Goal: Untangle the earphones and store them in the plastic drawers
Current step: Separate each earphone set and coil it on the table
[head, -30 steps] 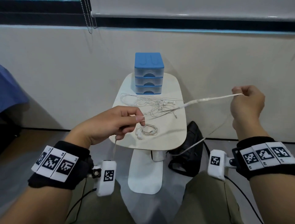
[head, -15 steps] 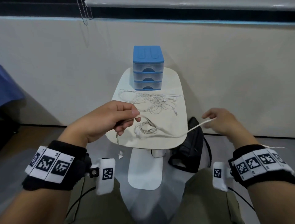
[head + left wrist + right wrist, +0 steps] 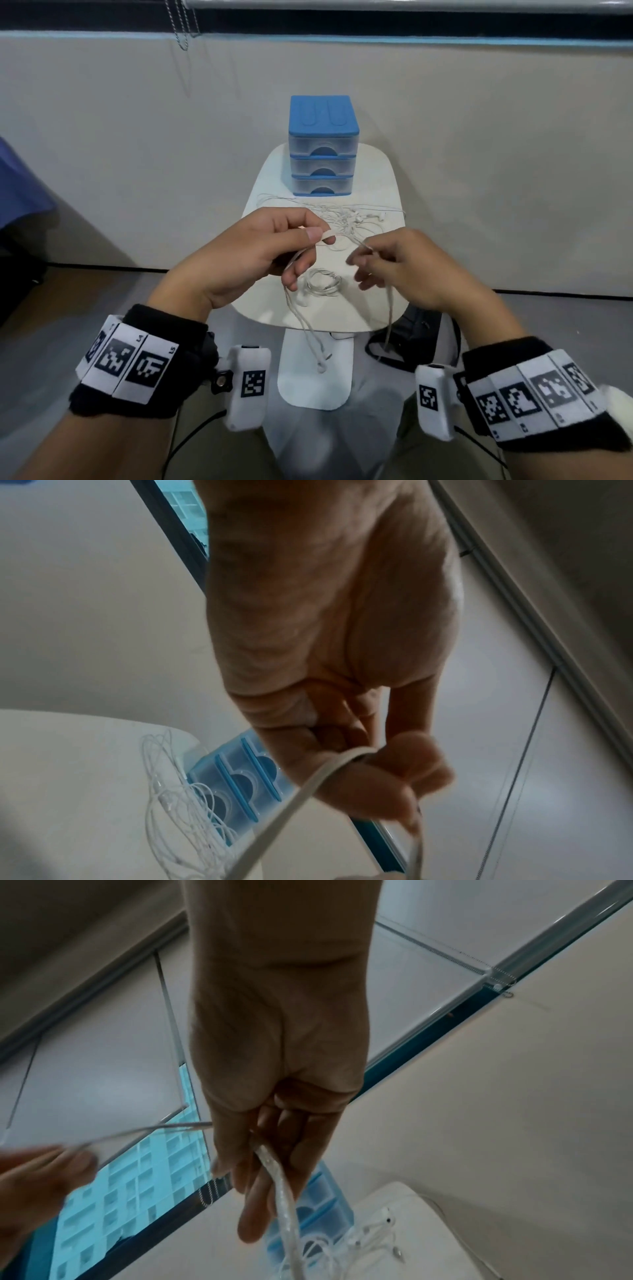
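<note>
Nearest to me I logged two black wristbands (image 3: 137, 359) with white coded tags, each carrying a small white camera pod (image 3: 247, 390).

Next, the left hand (image 3: 253, 255): thumb and forefinger pinched a flat white earphone cable (image 3: 301, 318), the remaining fingers (image 3: 298, 270) curled under it. Its two strands hung past the desk (image 3: 383, 178) edge and ended in earbuds (image 3: 322, 363) in front of the white pedestal base (image 3: 315, 383).

The right hand (image 3: 407, 270) sat just beside the left, fingers loosely curled round the other end of that cable; one length dropped from it towards the floor. In the right wrist view the cable ran through the curled fingers (image 3: 253, 1218).

On the desk, between and partly hidden by the hands, I noted one coiled earphone set (image 3: 323, 281). Behind the knuckles lay a loose tangle of white earphones (image 3: 352, 219), the hands covering its near part.

At the far end of the desk stood the plastic drawers (image 3: 322, 147), blue-topped, three drawers all closed, the tangle lying just in front.

Beside the pedestal on the floor, a black bag (image 3: 411, 339). Beyond, a beige wall (image 3: 496, 137) and a blind cord (image 3: 181, 24).
</note>
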The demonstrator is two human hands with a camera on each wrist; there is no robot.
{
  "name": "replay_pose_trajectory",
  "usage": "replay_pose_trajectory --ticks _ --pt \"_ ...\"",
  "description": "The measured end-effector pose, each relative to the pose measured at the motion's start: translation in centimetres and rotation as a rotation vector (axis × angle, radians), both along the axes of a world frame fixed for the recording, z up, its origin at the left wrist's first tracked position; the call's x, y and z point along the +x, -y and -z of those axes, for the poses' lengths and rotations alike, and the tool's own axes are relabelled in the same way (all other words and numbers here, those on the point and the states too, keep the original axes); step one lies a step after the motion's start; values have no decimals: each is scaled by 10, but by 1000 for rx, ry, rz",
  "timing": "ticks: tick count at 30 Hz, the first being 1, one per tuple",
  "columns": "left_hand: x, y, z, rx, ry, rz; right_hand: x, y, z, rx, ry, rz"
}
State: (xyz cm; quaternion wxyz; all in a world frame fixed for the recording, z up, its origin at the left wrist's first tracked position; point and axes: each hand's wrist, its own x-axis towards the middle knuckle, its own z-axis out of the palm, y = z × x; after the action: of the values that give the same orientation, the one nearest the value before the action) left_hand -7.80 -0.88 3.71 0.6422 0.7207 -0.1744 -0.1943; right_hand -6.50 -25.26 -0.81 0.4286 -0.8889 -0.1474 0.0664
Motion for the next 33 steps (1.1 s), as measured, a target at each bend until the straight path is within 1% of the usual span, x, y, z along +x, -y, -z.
replay_pose_trajectory --ticks 2,5,7,8,11,12,14,15,17,20,23,25,27,30,33 --pt "3 -8 2 25 -29 46 3 7 -7 90 16 76" --pt "4 -17 6 84 -61 129 12 17 -18 286 68 257" --pt "4 -20 8 10 -81 118 17 20 -21 329 85 326" --pt "5 -20 7 -63 -86 93 18 19 -21 315 67 317" --pt "8 -18 1 -299 -32 -49 17 10 -12 210 -75 159" --pt "10 -17 -3 -365 -4 -108 14 4 -8 231 -127 107" --pt "17 -17 -10 -473 13 -196 6 -11 -3 368 -193 46" --pt "21 -17 -13 -516 19 -214 1 -19 -1 436 -225 33" --pt "28 -16 -19 -576 40 -275 -6 -31 2 477 -319 -19" --pt "39 -13 -22 -661 39 -387 -12 -42 5 389 -442 -163" --pt "52 -6 -16 -709 41 -473 -12 -47 1 318 -455 -240" --pt "61 0 -9 -675 65 -541 -11 -48 -4 311 -465 -273" --pt "68 6 -2 -570 109 -593 -10 -46 -12 329 -494 -300" --pt "72 10 11 -317 235 -620 -7 -40 -24 378 -544 -320" --pt "74 7 26 -84 346 -589 -4 -29 -35 388 -575 -309"
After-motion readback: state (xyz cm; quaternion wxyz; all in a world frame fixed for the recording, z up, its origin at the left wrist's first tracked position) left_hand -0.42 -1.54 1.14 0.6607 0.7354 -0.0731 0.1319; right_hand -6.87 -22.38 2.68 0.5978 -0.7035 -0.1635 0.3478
